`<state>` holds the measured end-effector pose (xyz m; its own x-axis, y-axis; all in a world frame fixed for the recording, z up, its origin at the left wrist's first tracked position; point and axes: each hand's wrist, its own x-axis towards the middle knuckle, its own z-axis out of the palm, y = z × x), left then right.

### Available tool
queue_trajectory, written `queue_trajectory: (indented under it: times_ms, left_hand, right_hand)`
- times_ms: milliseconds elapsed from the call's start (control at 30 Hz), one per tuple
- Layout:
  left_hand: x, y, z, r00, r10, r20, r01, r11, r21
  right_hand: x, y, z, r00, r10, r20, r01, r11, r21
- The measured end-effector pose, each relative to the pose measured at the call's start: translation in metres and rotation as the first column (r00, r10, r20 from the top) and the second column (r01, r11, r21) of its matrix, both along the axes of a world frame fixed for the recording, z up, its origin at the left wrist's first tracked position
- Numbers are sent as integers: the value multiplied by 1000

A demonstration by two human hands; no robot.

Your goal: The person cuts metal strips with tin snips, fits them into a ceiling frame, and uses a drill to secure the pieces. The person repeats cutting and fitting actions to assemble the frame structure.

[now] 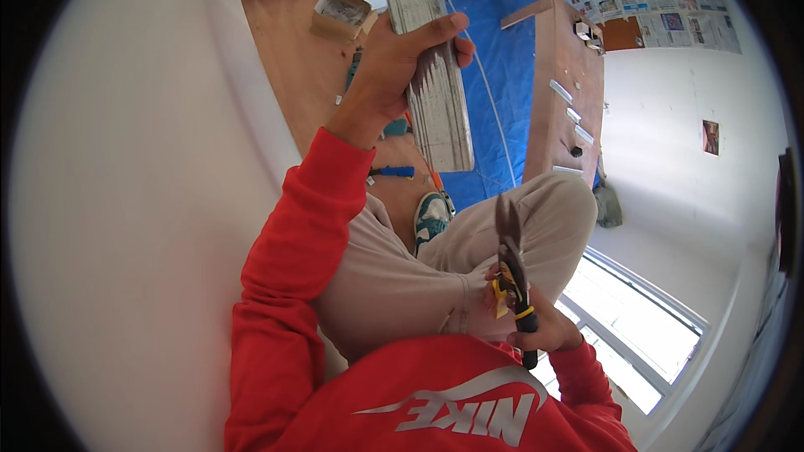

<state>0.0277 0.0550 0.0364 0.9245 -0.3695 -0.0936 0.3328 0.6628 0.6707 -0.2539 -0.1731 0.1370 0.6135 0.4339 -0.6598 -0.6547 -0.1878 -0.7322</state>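
My left hand is wrapped round a long grey metal profile, a ribbed channel piece. It is raised in front of me, its near end above my shoe and its far end running out of the top of the view. My right hand is closed on tin snips with black and yellow handles, close to my bent knee. The snips' blades point away from me, apart from the metal profile. Some of the right fingers are hidden behind the handles.
A plywood board on the left carries an open cardboard box and a blue-handled tool. Blue sheeting lies beyond. A long wooden surface bears small metal pieces. A white wall is close on my left.
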Motion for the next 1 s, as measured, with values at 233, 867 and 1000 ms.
queue_trajectory:
  times_ms: [233,867,1000]
  left_hand:
    - [-10,6,10,985,-147,87,165,951,-260]
    - [-53,-19,33,836,-526,155,548,788,-281]
    - [-54,-22,31,824,-536,183,566,771,-291]
  right_hand:
    - [15,-9,5,985,161,55,-147,967,-206]
    - [45,-3,6,891,453,38,-430,867,-253]
    - [44,-7,3,833,543,108,-501,822,-269]
